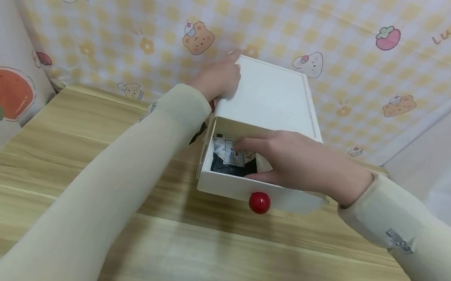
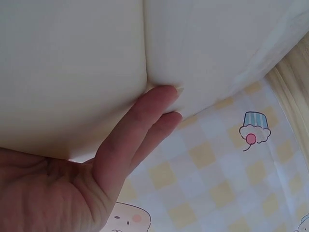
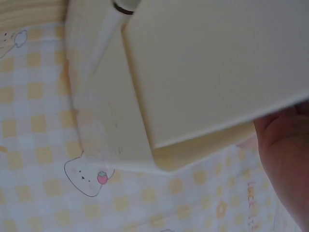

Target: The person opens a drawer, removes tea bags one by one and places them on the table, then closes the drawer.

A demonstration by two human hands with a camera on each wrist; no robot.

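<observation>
A white box (image 1: 270,96) with its drawer (image 1: 222,185) pulled out stands at the back of the table. On the drawer's front is a round red knob (image 1: 260,203). Inside lies a packet (image 1: 234,156) with a pale printed label and a dark lower part. My right hand (image 1: 294,158) reaches into the drawer over the packet, thumb and fingers apart; its palm covers the drawer's right part. My left hand (image 1: 220,77) rests against the box's far left side. In the left wrist view, the left hand's fingers (image 2: 137,116) extend along the box's edge.
Behind the box hangs a yellow-checked cloth (image 1: 140,7) with cartoon prints. White hangings close off both sides. The wooden table (image 1: 188,253) extends in front of the box. Something small and dark (image 1: 198,133) shows beside the box's left side, partly hidden by the left sleeve.
</observation>
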